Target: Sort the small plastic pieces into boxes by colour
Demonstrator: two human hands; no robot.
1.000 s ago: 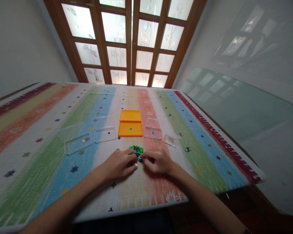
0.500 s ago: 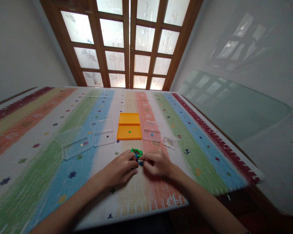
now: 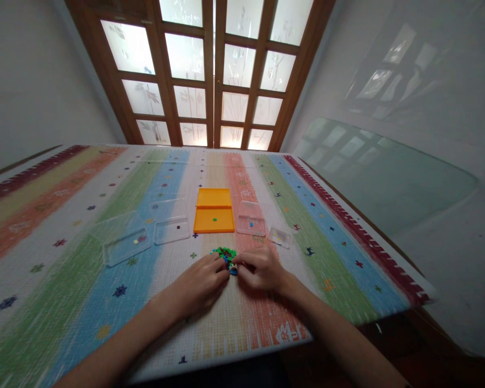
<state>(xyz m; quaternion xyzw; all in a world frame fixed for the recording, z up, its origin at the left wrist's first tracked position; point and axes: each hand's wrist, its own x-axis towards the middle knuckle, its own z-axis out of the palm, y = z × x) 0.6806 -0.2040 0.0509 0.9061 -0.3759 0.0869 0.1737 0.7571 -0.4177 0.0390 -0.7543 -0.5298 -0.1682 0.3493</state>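
Pieces [image 3: 228, 252], likely light and stiff, best pinched by edges, lie between left hand [image 3: 206, 279] and right hand [image 3: 262, 270], fingers curled, grip unclear.

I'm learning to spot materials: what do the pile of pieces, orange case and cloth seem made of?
Pieces: probably plastic, judging by bright, solid colours; too small to tell the finish.
Orange case: likely smooth, opaque plastic, with even colour and a thin raised rim.
Cloth: seemingly matte woven fabric, showing a fine grid texture.
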